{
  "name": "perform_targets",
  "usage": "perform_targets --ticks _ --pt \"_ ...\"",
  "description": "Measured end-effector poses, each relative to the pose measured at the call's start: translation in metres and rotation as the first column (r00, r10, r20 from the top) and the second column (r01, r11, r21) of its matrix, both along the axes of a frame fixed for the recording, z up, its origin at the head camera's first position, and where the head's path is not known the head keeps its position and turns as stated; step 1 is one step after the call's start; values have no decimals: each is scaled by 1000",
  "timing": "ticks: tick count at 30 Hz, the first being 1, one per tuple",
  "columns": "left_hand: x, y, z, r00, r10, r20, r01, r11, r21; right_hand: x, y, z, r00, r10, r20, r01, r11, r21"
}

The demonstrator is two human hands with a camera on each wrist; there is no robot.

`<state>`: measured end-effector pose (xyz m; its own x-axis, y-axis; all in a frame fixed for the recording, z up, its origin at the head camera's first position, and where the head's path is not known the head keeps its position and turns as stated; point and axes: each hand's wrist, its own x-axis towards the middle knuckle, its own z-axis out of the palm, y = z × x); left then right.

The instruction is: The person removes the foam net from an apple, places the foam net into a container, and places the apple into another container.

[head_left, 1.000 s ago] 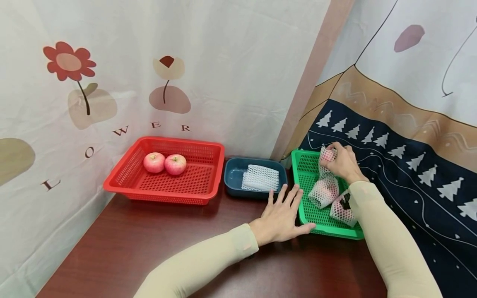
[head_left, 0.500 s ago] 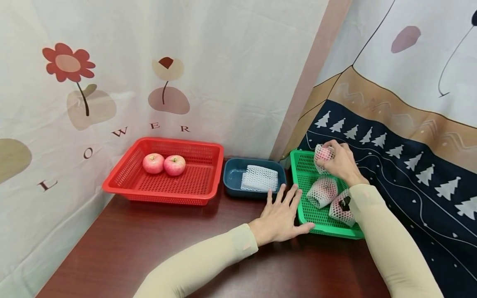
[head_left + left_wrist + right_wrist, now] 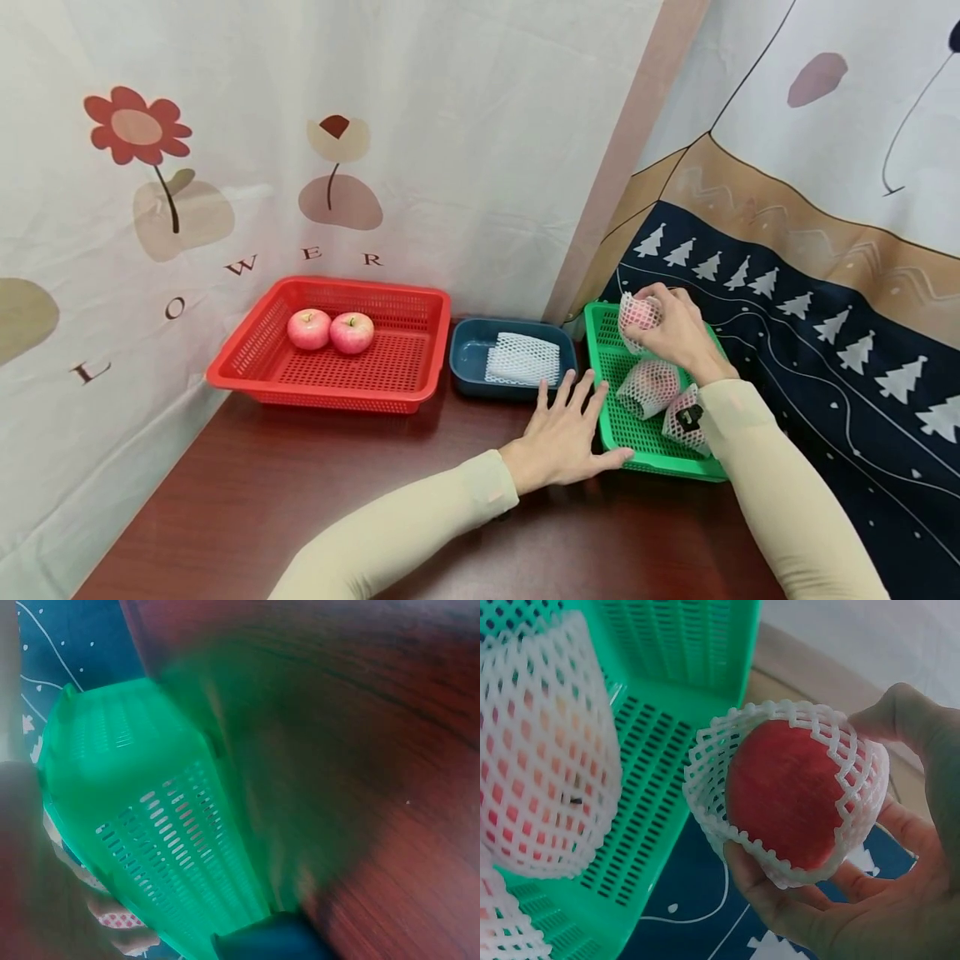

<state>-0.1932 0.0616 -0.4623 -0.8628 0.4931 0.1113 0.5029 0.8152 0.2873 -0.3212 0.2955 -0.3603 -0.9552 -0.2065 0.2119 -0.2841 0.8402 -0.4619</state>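
My right hand (image 3: 678,333) holds an apple (image 3: 784,795) in a white foam net sleeve (image 3: 866,780), over the far end of the green basket (image 3: 652,465). Thumb and fingers curl round the sleeve, and the red skin shows through its open end in the right wrist view. Two more netted apples lie in the basket, one in the middle (image 3: 651,387) and one nearer the front (image 3: 682,417), partly hidden by the right wrist. My left hand (image 3: 561,442) is spread with straight fingers against the basket's left side; the left wrist view shows it only as a blur.
A red basket (image 3: 375,371) stands at the left with two bare apples, one on the left (image 3: 308,329) and one on the right (image 3: 352,332). Between the baskets sits a dark blue tray (image 3: 468,360) holding white foam nets (image 3: 522,360). Curtains (image 3: 487,167) hang behind the table (image 3: 300,475).
My right hand has moved the netted apple left, away from the basket's right side. The sleeve, stretched long a second ago, now sits compactly round the apple. The left hand stays put.
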Motion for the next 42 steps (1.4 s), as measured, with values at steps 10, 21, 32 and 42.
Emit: perform_targets --ticks 10,21,32,42 --pt "0 -9 3 999 -10 30 9 1000 13 12 -13 -3 997 58 -49 -58 998 1" --pt "3 -34 7 1000 -5 -19 4 1000 -12 25 -26 -1 995 77 -68 -77 997 -2" --pt "11 -60 15 995 -7 -98 2 999 -50 46 -39 0 987 123 -100 -126 992 -24" --pt "15 -83 18 990 4 -140 -8 1000 -24 60 -56 -3 980 171 -104 -176 983 -40"
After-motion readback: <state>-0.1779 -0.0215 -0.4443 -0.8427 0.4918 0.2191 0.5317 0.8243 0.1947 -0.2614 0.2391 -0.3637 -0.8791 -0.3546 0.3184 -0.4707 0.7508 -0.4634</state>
